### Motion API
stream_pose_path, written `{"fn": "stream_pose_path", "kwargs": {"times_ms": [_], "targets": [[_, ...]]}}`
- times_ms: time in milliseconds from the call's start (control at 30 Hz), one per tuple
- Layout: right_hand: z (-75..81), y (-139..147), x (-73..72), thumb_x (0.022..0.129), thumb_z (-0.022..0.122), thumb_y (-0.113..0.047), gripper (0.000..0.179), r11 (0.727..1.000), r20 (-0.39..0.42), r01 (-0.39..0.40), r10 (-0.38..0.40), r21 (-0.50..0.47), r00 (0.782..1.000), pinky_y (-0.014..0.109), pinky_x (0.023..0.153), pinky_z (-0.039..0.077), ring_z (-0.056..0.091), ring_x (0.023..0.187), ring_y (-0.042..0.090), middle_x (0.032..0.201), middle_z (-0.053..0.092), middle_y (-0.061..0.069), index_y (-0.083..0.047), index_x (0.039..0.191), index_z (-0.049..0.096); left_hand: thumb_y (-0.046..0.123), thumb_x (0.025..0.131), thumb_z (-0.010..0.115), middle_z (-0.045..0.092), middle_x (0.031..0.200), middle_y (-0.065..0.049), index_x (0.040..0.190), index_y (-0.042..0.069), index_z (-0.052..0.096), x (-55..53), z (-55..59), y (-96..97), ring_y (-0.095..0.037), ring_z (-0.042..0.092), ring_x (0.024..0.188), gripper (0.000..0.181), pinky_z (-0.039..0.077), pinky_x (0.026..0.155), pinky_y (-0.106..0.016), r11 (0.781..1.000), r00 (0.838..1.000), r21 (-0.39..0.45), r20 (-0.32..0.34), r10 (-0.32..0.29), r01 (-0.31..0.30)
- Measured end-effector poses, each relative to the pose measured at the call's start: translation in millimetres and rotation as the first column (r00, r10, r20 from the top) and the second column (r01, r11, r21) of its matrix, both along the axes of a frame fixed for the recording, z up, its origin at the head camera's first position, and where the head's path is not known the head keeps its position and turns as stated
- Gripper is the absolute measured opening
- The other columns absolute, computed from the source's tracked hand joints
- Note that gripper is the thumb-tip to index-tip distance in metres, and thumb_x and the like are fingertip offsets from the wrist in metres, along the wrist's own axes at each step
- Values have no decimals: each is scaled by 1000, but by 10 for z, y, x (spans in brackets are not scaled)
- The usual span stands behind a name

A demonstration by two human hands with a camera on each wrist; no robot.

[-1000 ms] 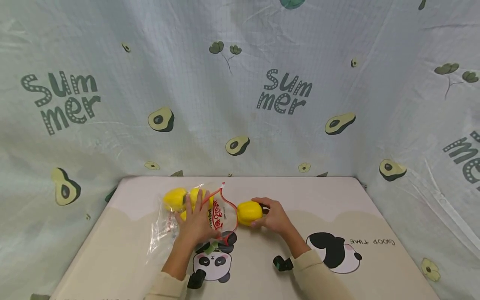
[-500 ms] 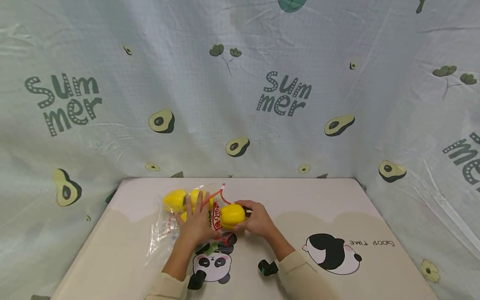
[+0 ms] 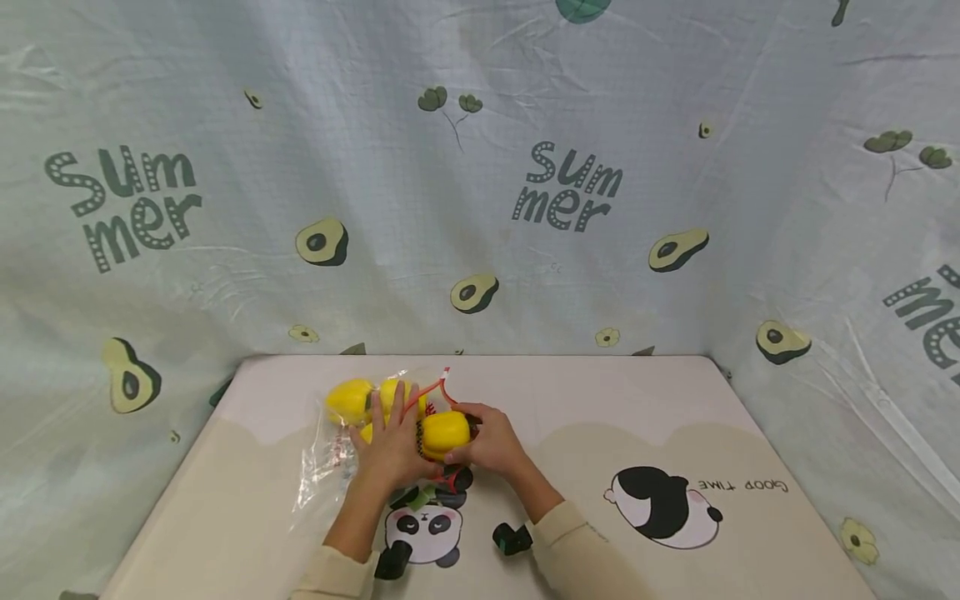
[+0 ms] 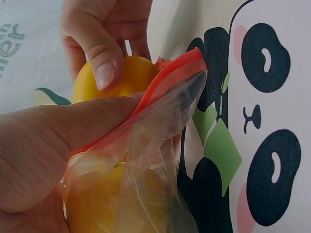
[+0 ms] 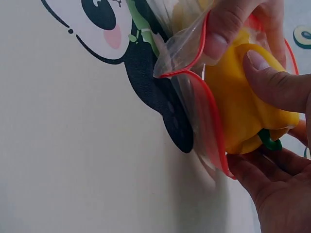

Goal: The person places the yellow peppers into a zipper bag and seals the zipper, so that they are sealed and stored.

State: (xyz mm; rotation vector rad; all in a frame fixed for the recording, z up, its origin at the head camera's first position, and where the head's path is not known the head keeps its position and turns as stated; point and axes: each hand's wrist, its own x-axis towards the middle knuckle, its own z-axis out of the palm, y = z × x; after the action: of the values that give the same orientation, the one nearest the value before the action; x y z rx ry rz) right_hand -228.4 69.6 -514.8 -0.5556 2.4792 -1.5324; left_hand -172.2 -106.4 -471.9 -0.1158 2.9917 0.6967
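A yellow bell pepper (image 3: 444,435) with a green stem sits in my right hand (image 3: 491,442), gripped between thumb and fingers. The pepper is partly inside the red-edged mouth of a clear plastic zip bag (image 5: 216,116). My left hand (image 3: 393,446) holds the bag at its mouth, with the thumb (image 4: 104,114) along the red rim and the other fingers spread over the bag in the head view. Several yellow peppers (image 3: 350,402) lie inside the bag, partly covered by the left hand. The bag lies flat on the table, its mouth facing right.
The pale table (image 3: 600,400) carries printed pandas (image 3: 424,533) and lettering. A printed curtain (image 3: 480,208) stands behind it and at both sides. Black wrist cameras (image 3: 512,539) sit by both sleeves.
My right hand has moved left with the pepper, from beside the bag's mouth to partly inside it. The left hand and the bag have stayed in place.
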Motion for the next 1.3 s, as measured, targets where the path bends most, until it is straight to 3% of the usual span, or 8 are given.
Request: {"fn": "stream_pose_path", "kwargs": {"times_ms": [367, 500, 633, 800, 1033, 1200, 1300], "targets": [[-85, -70, 11, 83, 89, -24, 76, 1000, 33, -3, 3, -2, 999, 53, 111, 53, 64, 125, 34, 147, 60, 16, -8, 149, 55, 35, 71, 95, -1, 178, -12, 168, 16, 18, 7, 26, 13, -51, -11, 160, 125, -5, 115, -87, 1000, 1000, -16, 10, -6, 6], [-88, -36, 5, 92, 80, -29, 77, 998, 26, -63, 63, 26, 998, 52, 115, 49, 59, 134, 35, 154, 54, 17, -9, 157, 46, 34, 71, 95, 0, 178, -12, 168, 16, 18, 6, 31, 34, -52, -11, 160, 126, -5, 114, -87, 1000, 1000, -27, 11, 2, -2], [-83, 16, -25, 99, 68, -24, 70, 992, 89, -111, 116, -58, 989, 53, 120, 44, 54, 142, 38, 160, 49, 20, -7, 160, 39, 34, 71, 95, 0, 178, -12, 168, 16, 17, 6, 30, 43, -52, -10, 160, 125, -5, 115, -87, 999, 1000, -39, 10, 6, -6], [-104, 8, -66, 97, 73, -19, 57, 986, 145, -95, 115, -135, 983, 50, 117, 48, 61, 136, 37, 148, 60, 20, -3, 146, 50, 35, 71, 95, 2, 178, -10, 168, 15, 18, 19, 42, 61, -52, -10, 160, 125, -5, 115, -87, 998, 1000, -66, 3, 5, -5], [-89, -54, -73, 97, 73, -29, 60, 991, 72, -136, 137, -17, 988, 49, 119, 46, 58, 140, 34, 152, 60, 13, -8, 150, 55, 36, 70, 95, 2, 179, -8, 168, 15, 16, 21, 64, 47, -52, -9, 161, 128, -5, 116, -85, 994, 1000, -105, 0, 9, -9], [-103, -40, -68, 98, 70, -21, 52, 991, 125, -112, 120, -71, 985, 52, 118, 47, 62, 133, 37, 147, 63, 18, -3, 145, 58, 35, 70, 95, 2, 179, -8, 168, 14, 17, 36, 64, 39, -51, -8, 161, 128, -7, 117, -84, 996, 1000, -91, 0, 12, -12], [-110, -57, -72, 96, 75, -23, 48, 993, 112, -98, 104, -63, 988, 51, 116, 49, 64, 130, 34, 142, 66, 16, -5, 138, 63, 35, 70, 95, 2, 179, -8, 168, 14, 17, 38, 56, 38, -51, -8, 161, 127, -6, 117, -84, 996, 1000, -89, -4, 11, -11]]}}
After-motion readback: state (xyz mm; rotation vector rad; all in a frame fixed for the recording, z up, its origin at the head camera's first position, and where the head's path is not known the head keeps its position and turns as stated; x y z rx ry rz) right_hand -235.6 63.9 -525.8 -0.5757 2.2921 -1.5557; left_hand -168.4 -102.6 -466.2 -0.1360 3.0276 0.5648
